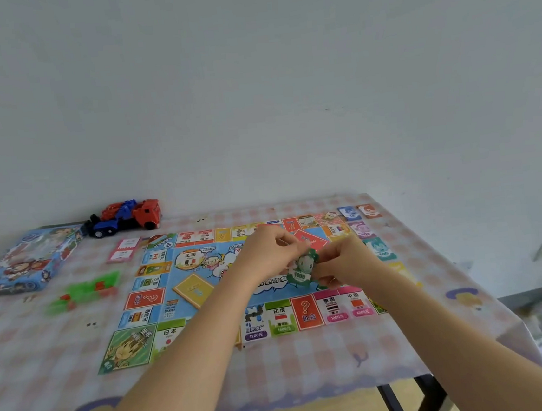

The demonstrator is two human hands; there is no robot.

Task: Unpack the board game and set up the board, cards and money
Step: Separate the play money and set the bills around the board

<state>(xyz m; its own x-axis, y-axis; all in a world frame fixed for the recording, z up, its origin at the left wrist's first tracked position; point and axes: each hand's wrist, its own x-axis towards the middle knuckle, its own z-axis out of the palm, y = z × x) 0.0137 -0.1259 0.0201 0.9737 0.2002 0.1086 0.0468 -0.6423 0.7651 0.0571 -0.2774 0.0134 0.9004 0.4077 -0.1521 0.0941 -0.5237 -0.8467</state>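
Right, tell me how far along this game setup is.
Done: the board lies flat on the table, the box is set aside, yellow cards and red cards sit on it, and money piles line its right edge. In hand: the left hand and right hand hold green notes marked 1000. Left: laying those down; the plastic pieces at the left look unsorted.

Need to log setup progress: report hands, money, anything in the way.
Hands: left hand and right hand grip green 1000 paper banknotes over colourful printed game board. Teal 100 notes laid at board's right edge. Nothing blocking.
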